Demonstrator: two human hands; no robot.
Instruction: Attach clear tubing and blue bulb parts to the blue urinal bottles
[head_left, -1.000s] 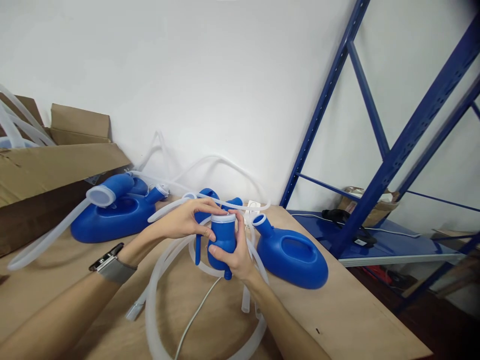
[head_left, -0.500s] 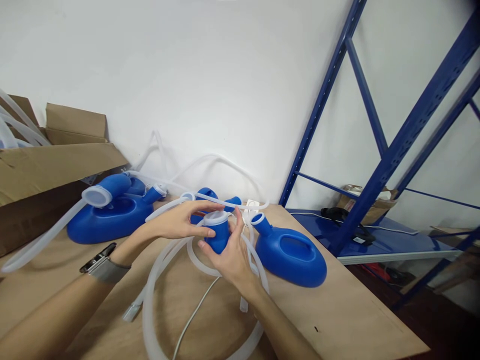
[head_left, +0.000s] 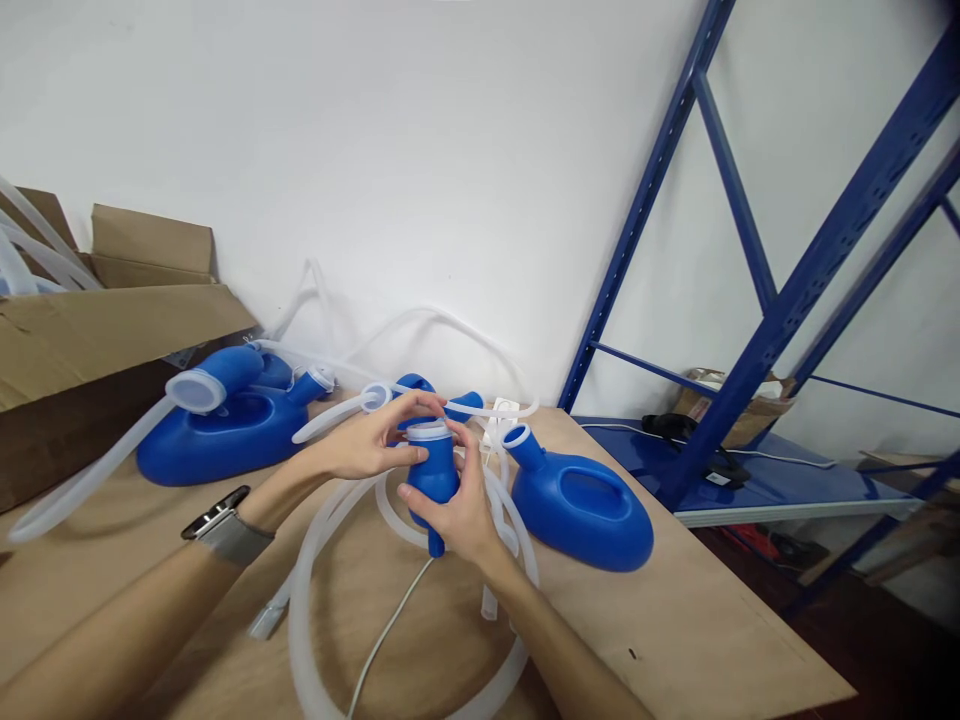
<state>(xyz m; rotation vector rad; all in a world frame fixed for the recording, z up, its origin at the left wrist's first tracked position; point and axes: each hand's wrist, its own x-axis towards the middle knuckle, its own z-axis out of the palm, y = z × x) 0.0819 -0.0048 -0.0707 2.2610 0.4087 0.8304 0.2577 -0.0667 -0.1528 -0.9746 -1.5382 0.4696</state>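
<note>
Over the table, a blue plastic funnel cup [head_left: 433, 482] with a narrow stem at its bottom is held upright between my hands. A white ring [head_left: 428, 431] sits around its mouth. My right hand [head_left: 466, 508] wraps the cup's body from the right, thumb across the front. My left hand [head_left: 367, 440] grips the rim from the left, thumb in front and fingers over the far side. Below and around the cup lies a coiled translucent tube [head_left: 300, 590]. Just to the right rests a blue urinal bottle [head_left: 585, 510] with an uncapped white-rimmed neck.
Another blue bottle [head_left: 217, 450] with a funnel cup [head_left: 196, 390] and tube lies left. An open cardboard box [head_left: 112, 340] with tubes stands behind it. More blue parts [head_left: 465, 402] and a white socket [head_left: 504, 412] are near the wall. A blue shelving rack [head_left: 787, 310] stands right.
The funnel cup has been tipped so its lower body and stem now show. Both hands have shifted slightly with it, keeping hold.
</note>
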